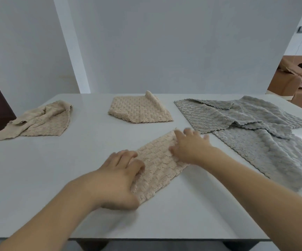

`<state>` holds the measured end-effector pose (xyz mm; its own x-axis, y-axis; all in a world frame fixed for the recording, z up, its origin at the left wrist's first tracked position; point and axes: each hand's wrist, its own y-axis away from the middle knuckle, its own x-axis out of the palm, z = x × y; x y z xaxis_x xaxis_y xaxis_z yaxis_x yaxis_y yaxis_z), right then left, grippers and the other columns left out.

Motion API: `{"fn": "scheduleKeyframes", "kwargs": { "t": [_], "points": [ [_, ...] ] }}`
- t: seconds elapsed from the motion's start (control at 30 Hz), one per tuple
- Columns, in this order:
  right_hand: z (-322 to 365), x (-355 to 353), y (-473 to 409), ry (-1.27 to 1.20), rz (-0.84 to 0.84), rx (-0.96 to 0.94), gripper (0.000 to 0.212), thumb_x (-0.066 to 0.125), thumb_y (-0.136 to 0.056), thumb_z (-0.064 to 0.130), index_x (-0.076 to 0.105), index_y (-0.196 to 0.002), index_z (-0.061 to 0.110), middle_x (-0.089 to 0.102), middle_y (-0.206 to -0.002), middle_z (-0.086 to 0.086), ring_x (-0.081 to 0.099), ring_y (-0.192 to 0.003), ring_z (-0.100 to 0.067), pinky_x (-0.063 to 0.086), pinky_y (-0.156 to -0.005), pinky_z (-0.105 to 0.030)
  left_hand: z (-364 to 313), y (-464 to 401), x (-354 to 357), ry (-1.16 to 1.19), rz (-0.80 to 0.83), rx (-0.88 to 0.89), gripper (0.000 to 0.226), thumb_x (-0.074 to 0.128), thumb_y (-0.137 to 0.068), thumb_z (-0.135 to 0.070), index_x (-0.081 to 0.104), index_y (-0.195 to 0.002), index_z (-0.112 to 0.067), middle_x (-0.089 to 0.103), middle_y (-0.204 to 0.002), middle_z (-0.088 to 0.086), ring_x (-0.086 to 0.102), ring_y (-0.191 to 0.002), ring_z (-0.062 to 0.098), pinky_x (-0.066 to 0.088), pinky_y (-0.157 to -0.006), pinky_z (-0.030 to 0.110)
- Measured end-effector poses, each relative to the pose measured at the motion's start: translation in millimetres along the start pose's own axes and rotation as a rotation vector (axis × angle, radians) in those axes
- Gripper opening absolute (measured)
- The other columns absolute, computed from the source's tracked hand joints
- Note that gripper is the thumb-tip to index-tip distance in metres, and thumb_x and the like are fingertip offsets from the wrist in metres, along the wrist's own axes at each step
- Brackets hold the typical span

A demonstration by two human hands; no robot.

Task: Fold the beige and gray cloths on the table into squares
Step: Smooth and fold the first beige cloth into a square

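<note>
A beige cloth [158,165] folded into a long strip lies slantwise on the white table [43,171] in front of me. My left hand [118,180] lies on its near end, fingers curled over the edge. My right hand [190,146] presses flat on its far end with fingers spread. A second beige cloth [137,111] lies folded at the back middle, one corner standing up. A third beige cloth [39,120] lies crumpled at the back left. Gray cloths [255,131] lie overlapped and unfolded on the right.
The table's near edge runs just below my forearms. A white wall stands behind the table. A brown sofa [291,82] with clothes on it shows at the far right, past the table.
</note>
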<state>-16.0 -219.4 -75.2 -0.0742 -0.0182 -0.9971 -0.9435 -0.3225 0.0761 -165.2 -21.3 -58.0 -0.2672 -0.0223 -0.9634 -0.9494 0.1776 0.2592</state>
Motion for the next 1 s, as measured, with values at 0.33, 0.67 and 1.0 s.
{"fn": "scheduleKeyframes", "kwargs": {
  "t": [0.33, 0.67, 1.0],
  "points": [
    [-13.6, 27.0, -0.4, -0.214, 0.069, -0.205, 0.060, 0.014, -0.099, 0.058, 0.004, -0.154, 0.037, -0.006, -0.163, 0.005, -0.011, -0.148, -0.013, -0.007, -0.118, -0.048, -4.4, -10.5, 4.4, -0.246, -0.343, 0.288, 0.024, 0.056, -0.076, -0.016, 0.060, -0.098, -0.025, 0.060, -0.097, -0.007, 0.059, -0.088, 0.017, 0.047, -0.073, 0.031],
    [-24.1, 29.1, -50.2, -0.693, -0.058, -0.308, 0.035, 0.058, -0.094, 0.037, 0.059, -0.129, 0.032, 0.042, -0.149, 0.011, 0.038, -0.135, -0.008, 0.023, -0.115, -0.030, -18.9, -27.2, -12.5, -0.026, -0.069, 0.183, 0.034, 0.050, -0.082, -0.011, 0.041, -0.111, -0.026, 0.049, -0.104, -0.007, 0.047, -0.094, 0.016, 0.045, -0.078, 0.033],
    [-47.4, 14.6, -79.3, -1.887, -0.232, 0.029, 0.039, 0.046, -0.097, 0.023, 0.063, -0.077, -0.005, 0.072, -0.105, -0.016, 0.066, -0.097, -0.024, 0.048, -0.087, -0.038, -7.1, -141.3, -71.4, 0.735, -0.311, 0.050, 0.011, 0.063, -0.088, -0.028, 0.069, -0.081, -0.022, 0.057, -0.065, -0.012, 0.049, -0.059, 0.005, 0.040, -0.059, 0.024]
  ]
}}
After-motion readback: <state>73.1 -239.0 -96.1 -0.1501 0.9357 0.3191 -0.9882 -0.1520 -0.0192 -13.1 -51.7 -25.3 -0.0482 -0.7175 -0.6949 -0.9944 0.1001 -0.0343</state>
